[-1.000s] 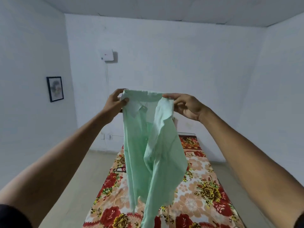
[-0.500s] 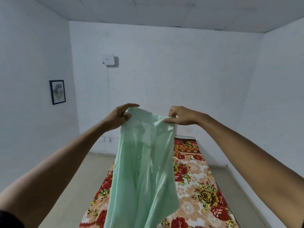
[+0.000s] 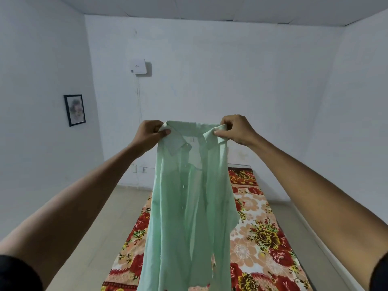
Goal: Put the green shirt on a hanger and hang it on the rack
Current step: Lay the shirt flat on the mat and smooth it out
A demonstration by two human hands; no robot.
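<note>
A pale green button-up shirt [image 3: 189, 206] hangs straight down in front of me, collar up, its front facing me and unbuttoned. My left hand [image 3: 150, 135] pinches the left side of the collar. My right hand [image 3: 235, 129] pinches the right side of the collar. Both arms are stretched out at about chest height, and the shirt's lower part runs out of the bottom of the view. No hanger or rack is in view.
Below the shirt lies a bed with a red and yellow floral cover [image 3: 262, 238] against the far wall. A small framed picture [image 3: 75, 109] hangs on the left wall and a white box [image 3: 138, 66] on the far wall. Pale tiled floor [image 3: 100, 227] runs left of the bed.
The shirt was bunched and twisted a second ago. Both hands have shifted their grip to the collar ends and moved apart, so the shirt now hangs spread with its open front toward me.
</note>
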